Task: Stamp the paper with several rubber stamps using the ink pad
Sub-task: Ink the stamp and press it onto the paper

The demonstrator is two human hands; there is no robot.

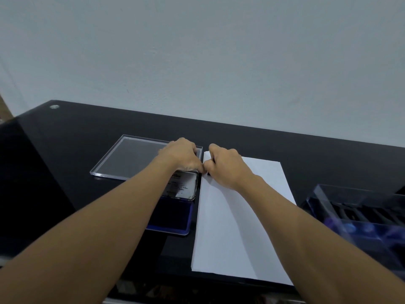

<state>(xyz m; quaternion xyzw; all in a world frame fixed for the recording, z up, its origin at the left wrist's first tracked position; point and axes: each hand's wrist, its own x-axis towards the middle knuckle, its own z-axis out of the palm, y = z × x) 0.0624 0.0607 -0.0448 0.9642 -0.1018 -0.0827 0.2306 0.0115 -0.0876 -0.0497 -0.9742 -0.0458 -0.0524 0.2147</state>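
Left hand (pixel 182 155) and right hand (pixel 225 167) together at paper (pixel 241 216) corner

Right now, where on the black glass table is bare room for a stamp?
Wide bare patch left of the clear acrylic lid and blue ink pad; more behind the white paper sheet. Crowded where left hand and right hand meet.

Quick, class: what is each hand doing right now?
Left hand: fingers curled at the white paper sheet; grip cannot be told.
Right hand: fingers curled over its far corner; grip cannot be told.
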